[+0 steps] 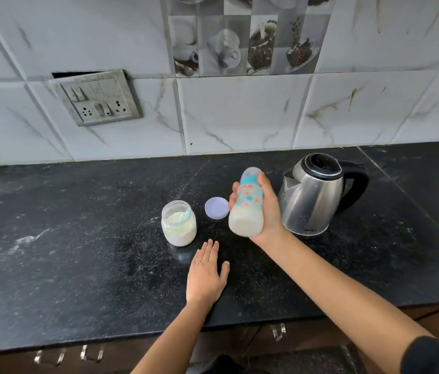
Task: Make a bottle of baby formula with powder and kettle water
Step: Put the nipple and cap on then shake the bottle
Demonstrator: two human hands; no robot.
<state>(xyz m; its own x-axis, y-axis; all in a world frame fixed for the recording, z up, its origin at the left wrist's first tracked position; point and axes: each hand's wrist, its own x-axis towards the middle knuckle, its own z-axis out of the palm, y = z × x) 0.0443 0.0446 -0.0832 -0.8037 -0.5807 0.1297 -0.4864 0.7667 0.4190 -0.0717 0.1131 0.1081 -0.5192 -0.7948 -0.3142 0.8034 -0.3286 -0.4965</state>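
Note:
My right hand (267, 209) grips a baby bottle (246, 209) with a blue and red print, held in the air above the counter. The bottle is tilted with its capped top pointing away from me, and milky white liquid fills its lower part. My left hand (206, 276) rests flat on the black counter (78, 252), fingers straight, holding nothing. Left of the bottle stands an open clear jar of white powder (178, 225) with a pale scoop inside. Its lilac lid (216, 208) lies flat on the counter between the jar and the bottle. A steel kettle (312, 195) stands to the right.
The kettle has a black lid and a black handle on its right side. A tiled wall with a switch and socket plate (99, 99) rises behind the counter. Traces of white powder dust the counter. Drawer handles (70, 356) show below the front edge.

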